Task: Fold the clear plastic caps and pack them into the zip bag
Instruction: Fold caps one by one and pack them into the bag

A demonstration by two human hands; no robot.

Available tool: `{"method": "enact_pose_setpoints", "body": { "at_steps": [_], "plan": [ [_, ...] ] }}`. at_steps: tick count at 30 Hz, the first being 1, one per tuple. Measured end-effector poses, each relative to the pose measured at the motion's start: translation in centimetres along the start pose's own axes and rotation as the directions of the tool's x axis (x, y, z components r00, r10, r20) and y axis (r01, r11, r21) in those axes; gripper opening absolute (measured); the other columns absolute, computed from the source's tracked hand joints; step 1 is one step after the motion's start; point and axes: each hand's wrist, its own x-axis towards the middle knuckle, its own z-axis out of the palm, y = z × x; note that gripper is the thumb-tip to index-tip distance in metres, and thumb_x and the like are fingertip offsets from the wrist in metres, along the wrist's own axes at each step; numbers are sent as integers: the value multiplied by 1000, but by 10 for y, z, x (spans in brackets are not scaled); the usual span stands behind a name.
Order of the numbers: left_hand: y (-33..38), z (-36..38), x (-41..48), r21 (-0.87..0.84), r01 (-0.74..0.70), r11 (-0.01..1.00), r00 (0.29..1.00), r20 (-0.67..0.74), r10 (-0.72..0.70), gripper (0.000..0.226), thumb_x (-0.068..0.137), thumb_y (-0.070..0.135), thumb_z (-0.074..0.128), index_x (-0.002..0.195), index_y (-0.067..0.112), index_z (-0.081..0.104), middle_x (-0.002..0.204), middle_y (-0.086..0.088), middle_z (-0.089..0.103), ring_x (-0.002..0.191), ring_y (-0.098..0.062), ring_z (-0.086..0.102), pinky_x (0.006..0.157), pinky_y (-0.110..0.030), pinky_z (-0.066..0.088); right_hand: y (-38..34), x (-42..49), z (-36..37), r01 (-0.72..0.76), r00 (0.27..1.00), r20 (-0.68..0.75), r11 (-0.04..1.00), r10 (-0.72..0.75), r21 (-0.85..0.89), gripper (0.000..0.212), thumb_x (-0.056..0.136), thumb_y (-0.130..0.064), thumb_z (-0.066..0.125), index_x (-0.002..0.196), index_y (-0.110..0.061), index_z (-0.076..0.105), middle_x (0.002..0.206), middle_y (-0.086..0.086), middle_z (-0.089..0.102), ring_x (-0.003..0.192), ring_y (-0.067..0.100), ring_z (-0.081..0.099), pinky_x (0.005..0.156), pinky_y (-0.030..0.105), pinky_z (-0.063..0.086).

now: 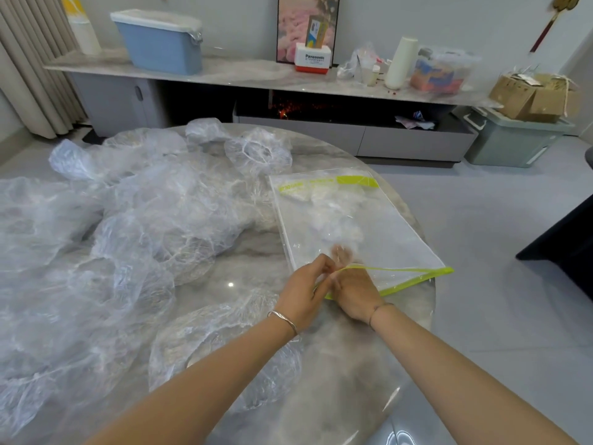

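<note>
Clear green-sealed zip bag (pixel 378 220) lies right of the crumpled clear plastic caps (pixel 128 220). Left hand (pixel 305 292) pinches its near mouth; right hand (pixel 354 292) reaches inside, fingers blurred, grip undeterminable. Advise holding mouth wide, seating contents at the far end.

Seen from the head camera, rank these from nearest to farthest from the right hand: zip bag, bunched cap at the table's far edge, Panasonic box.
1. zip bag: the right hand is in its mouth.
2. bunched cap: far edge of the table, ahead-left.
3. Panasonic box: on the shelf by the wall.
</note>
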Motion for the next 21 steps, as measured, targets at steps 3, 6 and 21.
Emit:
{"method": "enact_pose_setpoints", "body": {
  "at_steps": [3,6,21],
  "plan": [
    [-2,-1,-1,-7,-21,1000,1000,-11,21,15,95,30,44,95,17,51,85,12,58,81,-6,56,75,-26,45,-5,30,-8,-158,984,46,962,172,-221,60,103,-38,18,150,-3,7,158,18,-3,146,32,-2,117,35,4],
    [-3,-1,1,-26,-24,999,1000,-19,24,20,95,31,44,98,13,53,88,13,58,84,-6,57,76,-25,45,-1,52,-8,-221,975,-20,969,220,-115,64,102,-45,12,149,-9,-14,157,6,-19,145,22,-15,116,32,-6],
    [-4,-52,-14,421,51,905,989,106,-105,57,86,58,35,124,19,52,130,0,53,125,-18,45,106,-33,29,-5,-111,-26,106,991,77,993,-109,52,81,81,-74,3,150,-31,3,150,-25,-7,138,-10,-11,104,4,-14]
  ]
}}
